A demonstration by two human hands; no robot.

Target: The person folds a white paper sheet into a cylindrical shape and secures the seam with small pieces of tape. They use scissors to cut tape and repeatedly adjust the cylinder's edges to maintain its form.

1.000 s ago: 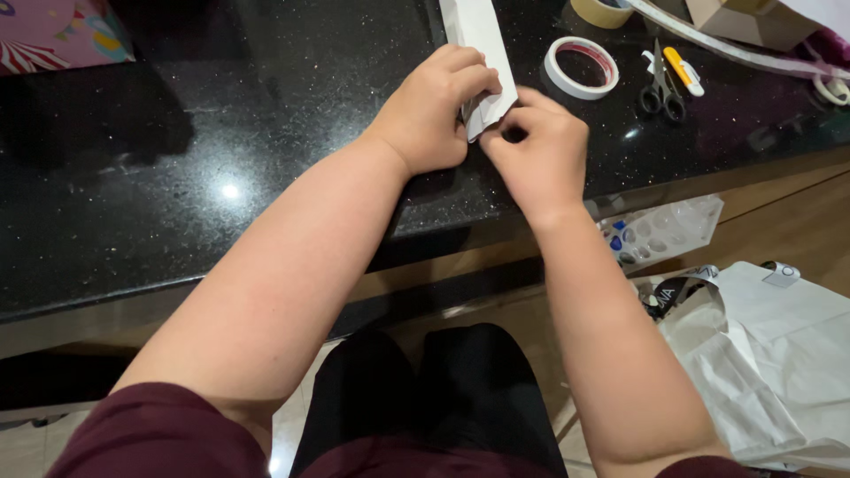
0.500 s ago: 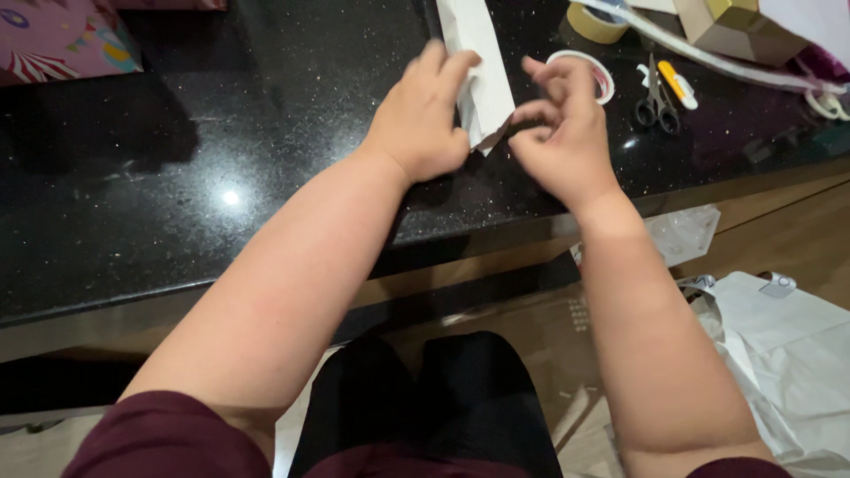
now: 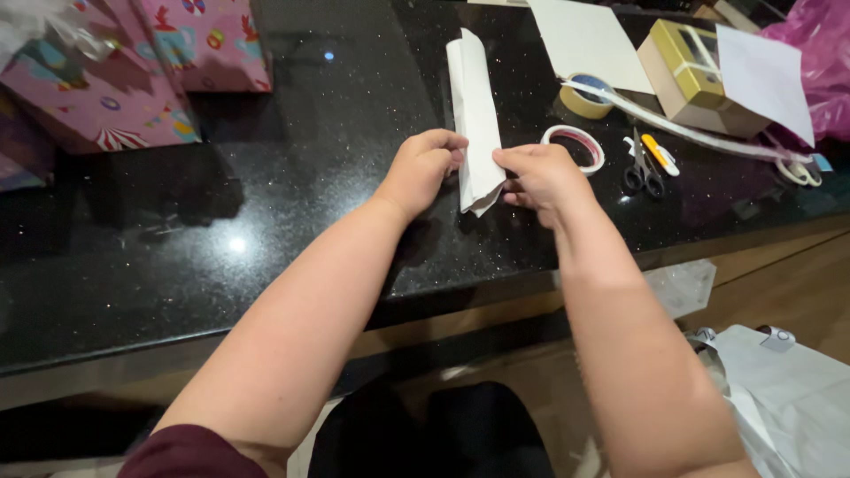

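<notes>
A long white folded sheet of paper (image 3: 474, 106) lies on the black speckled counter (image 3: 266, 204), running away from me. My left hand (image 3: 423, 166) curls against the sheet's left edge near its close end. My right hand (image 3: 542, 173) pinches the right edge of the same end between thumb and fingers. The near end of the paper is lifted a little between the two hands.
To the right lie a red-rimmed tape roll (image 3: 575, 147), a tan tape roll (image 3: 588, 96), small scissors (image 3: 644, 168), a gold box (image 3: 699, 75), white sheets (image 3: 584, 40) and a pink bag (image 3: 819, 53). Pink patterned gift bags (image 3: 133, 71) stand at the far left. A white bag (image 3: 788, 398) lies on the floor.
The camera has tilted up, showing more of the counter. Both hands have shifted from pressing the paper's near end to gripping its two edges.
</notes>
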